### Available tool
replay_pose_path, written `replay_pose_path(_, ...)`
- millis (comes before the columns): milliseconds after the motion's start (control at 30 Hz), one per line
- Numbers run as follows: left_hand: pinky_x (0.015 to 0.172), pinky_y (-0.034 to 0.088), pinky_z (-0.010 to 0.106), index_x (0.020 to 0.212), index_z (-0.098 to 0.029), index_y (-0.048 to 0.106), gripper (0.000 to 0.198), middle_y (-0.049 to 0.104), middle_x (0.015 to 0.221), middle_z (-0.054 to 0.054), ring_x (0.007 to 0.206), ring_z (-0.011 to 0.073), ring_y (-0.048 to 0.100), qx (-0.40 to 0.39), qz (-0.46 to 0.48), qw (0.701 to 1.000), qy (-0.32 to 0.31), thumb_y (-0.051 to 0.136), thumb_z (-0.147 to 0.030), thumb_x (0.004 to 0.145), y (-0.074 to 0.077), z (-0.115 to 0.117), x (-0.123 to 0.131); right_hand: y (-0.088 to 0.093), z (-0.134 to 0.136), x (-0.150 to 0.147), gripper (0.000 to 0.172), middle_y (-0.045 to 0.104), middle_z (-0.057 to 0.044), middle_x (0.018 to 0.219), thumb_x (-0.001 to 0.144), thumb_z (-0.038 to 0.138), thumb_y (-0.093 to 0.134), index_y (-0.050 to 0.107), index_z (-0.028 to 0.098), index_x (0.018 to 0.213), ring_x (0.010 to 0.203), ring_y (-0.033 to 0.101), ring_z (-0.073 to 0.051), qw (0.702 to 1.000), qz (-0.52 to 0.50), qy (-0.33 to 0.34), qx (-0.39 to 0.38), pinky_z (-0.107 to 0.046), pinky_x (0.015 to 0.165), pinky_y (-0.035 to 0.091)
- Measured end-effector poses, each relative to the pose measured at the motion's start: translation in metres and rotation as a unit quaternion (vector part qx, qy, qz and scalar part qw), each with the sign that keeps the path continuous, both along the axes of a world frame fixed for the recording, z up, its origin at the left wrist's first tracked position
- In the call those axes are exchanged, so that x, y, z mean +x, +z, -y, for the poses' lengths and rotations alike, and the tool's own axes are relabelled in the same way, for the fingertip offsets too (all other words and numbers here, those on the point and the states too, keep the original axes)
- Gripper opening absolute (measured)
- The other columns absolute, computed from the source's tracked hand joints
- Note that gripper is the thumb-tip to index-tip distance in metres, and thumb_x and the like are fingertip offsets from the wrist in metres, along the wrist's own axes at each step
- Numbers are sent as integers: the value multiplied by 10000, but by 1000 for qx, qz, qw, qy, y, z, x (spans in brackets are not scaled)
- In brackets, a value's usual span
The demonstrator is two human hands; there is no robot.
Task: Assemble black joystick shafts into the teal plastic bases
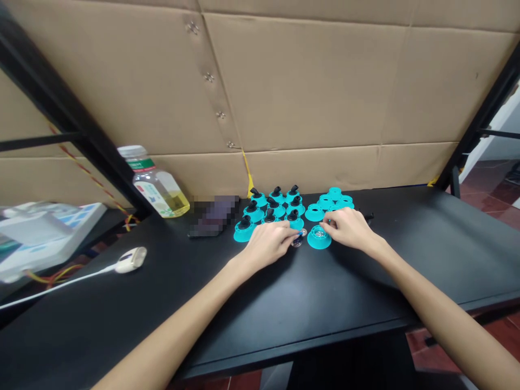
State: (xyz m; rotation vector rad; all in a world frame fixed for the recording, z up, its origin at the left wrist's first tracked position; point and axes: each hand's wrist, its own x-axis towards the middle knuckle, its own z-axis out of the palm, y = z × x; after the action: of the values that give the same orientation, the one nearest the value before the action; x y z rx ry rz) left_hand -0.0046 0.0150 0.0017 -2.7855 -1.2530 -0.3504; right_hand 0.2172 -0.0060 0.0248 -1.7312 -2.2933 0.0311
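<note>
My left hand (270, 241) is closed in a pinch low over the black table, its fingertips at some small clear, shiny round pieces (298, 241). What it pinches is too small to name. To its right stands a turquoise flared ring-shaped cup (319, 241) with small shiny pieces in its opening. My right hand (346, 227) is also pinched, fingertips at the cup's right rim; whatever is between them is hidden. Behind my left hand are rows of turquoise cups with black knob-like tops (252, 210). Behind my right hand sit several turquoise cups without tops (314, 212).
A bottle of yellow liquid (160, 187) and a blurred dark flat object (215, 216) are at the back left. A white cable plug (130, 260) and a power strip (57, 238) lie farther left. Cardboard (304, 86) walls the back of the black table (260, 309).
</note>
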Motion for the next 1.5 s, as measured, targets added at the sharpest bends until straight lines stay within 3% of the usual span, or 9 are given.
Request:
replay_pose_path(267, 518, 266, 257, 828, -211, 738, 305, 661, 749, 42, 676, 168, 585, 25, 53, 997, 51, 465, -318, 911, -3, 1, 3, -1, 0, 1, 351, 666, -37, 693, 909, 375, 459, 664, 185, 697, 656, 570, -148, 1000, 5, 2, 13, -255, 526, 214)
replay_pose_path(400, 556, 326, 246, 851, -210, 750, 283, 653, 701, 29, 613, 138, 533, -2, 168, 984, 65, 509, -354, 888, -4, -3, 1, 1, 1, 0, 339, 675, -43, 717, 912, 359, 461, 681, 183, 725, 674, 576, -151, 1000, -4, -3, 15, -250, 539, 230)
replay_pose_path(600, 507, 378, 245, 828, -154, 735, 312, 690, 708, 42, 514, 113, 480, -162, 370, 913, 48, 588, -429, 830, 2, -4, 4, 2, 3, -6, 247, 689, -34, 854, 906, 307, 493, 706, 193, 854, 706, 558, -128, 990, -115, 34, 79, -231, 594, 297)
replay_pose_path(733, 408, 312, 225, 749, -139, 687, 330, 641, 619, 25, 420, 81, 385, -247, 425, 870, 33, 594, -449, 812, 10, 3, 10, -2, 3, -13, 225, 682, -35, 868, 911, 270, 499, 707, 190, 880, 717, 549, -116, 979, -165, 97, 73, -227, 653, 337)
replay_pose_path(833, 407, 320, 215, 760, -142, 661, 323, 604, 604, 12, 428, 78, 392, -258, 441, 859, 26, 585, -451, 817, 11, 5, 13, -5, 2, -17, 238, 672, -32, 819, 912, 275, 487, 695, 182, 841, 702, 550, -119, 969, -213, 115, 41, -232, 650, 355)
replay_pose_path(933, 437, 358, 212, 803, -149, 645, 317, 576, 608, 2, 473, 93, 446, -236, 429, 872, 22, 549, -448, 845, 9, 4, 13, -5, 2, -19, 233, 636, -10, 710, 894, 316, 498, 666, 166, 835, 567, 523, -101, 941, -314, 116, -50, -230, 579, 375)
replay_pose_path(1067, 516, 424, 211, 857, -159, 622, 309, 588, 676, 8, 579, 115, 530, -180, 404, 897, 10, 479, -428, 905, 5, 5, 13, -1, 2, -22, 214, 589, 7, 640, 845, 330, 549, 625, 144, 771, 469, 492, -80, 870, -449, 121, -165, -221, 495, 386)
replay_pose_path(1267, 529, 426, 197, 839, -165, 630, 269, 584, 628, -15, 556, 103, 548, -131, 401, 907, 2, 466, -359, 927, 2, 8, 13, 0, 3, -23, 235, 608, 0, 640, 764, 374, 655, 654, 140, 788, 451, 506, -68, 810, -534, 83, -230, -185, 394, 307)
replay_pose_path(1500, 470, 404, 183, 814, -163, 653, 246, 586, 579, -25, 482, 88, 517, -97, 423, 901, -4, 486, -310, 918, -3, 8, 16, -2, 2, -21, 229, 593, 14, 582, 742, 361, 695, 653, 140, 785, 434, 501, -61, 773, -569, 86, -269, -173, 368, 311)
